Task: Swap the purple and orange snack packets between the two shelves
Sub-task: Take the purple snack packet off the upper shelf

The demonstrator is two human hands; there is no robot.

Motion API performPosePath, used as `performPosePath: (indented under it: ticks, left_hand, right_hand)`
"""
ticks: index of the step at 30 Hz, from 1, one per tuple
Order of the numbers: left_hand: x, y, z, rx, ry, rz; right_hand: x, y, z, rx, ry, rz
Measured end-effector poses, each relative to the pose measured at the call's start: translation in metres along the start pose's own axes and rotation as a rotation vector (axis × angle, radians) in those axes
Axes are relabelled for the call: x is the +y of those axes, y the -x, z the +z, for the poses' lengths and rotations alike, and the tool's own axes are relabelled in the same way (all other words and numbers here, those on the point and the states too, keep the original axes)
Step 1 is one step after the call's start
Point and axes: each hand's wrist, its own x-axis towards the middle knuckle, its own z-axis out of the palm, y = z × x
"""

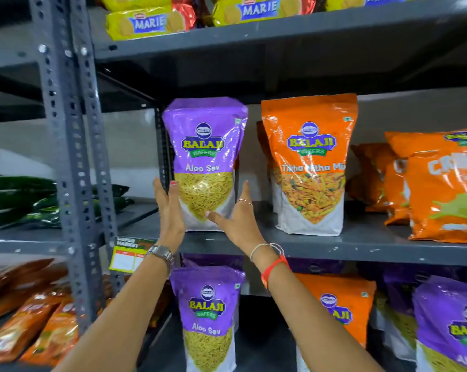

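Our straight-fingered left hand (pixel 169 210) and right hand (pixel 236 220) steady the probably light, slippery Aloo Sev pouch (pixel 204 146) low down.

On the left hand (pixel 170 210): red-varnished nails (pixel 173 183), showing at its 12 o'clock end. At 6 o'clock of it, round the wrist, a silver metal link wristwatch (pixel 161 253), its face partly hidden.

On the right hand (pixel 235 224): a thin metal ring (pixel 245 201) on one finger, at 1 o'clock. At 5 o'clock, on the wrist, a thin whitish thread bracelet (pixel 264 247). Just past it, a red-orange thread band (pixel 275 267) with a loose end hanging. Both forearms are bare.
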Motion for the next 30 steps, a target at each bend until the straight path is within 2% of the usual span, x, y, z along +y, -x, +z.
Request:
performPosePath:
  ticks: [2, 5, 6, 12, 15, 20, 30]
  left_hand:
    - [-0.004, -0.011, 0.000, -0.009, 0.025, -0.075]
    - [-0.021, -0.031, 0.001, -0.129, 0.121, -0.255]
    - [-0.016, -0.028, 0.004, -0.136, 0.118, -0.267]
    - [-0.006, -0.014, 0.016, -0.128, -0.020, -0.141]
    - [-0.002, -0.010, 0.010, -0.128, -0.018, -0.151]
    - [0.009, 0.015, -0.003, -0.201, 0.015, -0.088]
    - [0.025, 0.087, -0.050, -0.196, -0.064, 0.005]
  right_hand:
    - [-0.005, -0.008, 0.007, -0.008, -0.023, 0.048]
    - [0.004, -0.021, 0.018, 0.024, -0.035, 0.066]
    - [0.006, -0.022, 0.020, 0.036, -0.028, 0.082]
    - [0.000, -0.015, 0.015, 0.044, -0.080, 0.113]
    - [-0.003, -0.009, 0.005, 0.018, -0.124, 0.124]
    - [-0.002, 0.012, -0.010, 0.067, -0.196, 0.099]
    - [-0.011, 0.066, -0.031, -0.085, -0.205, -0.024]
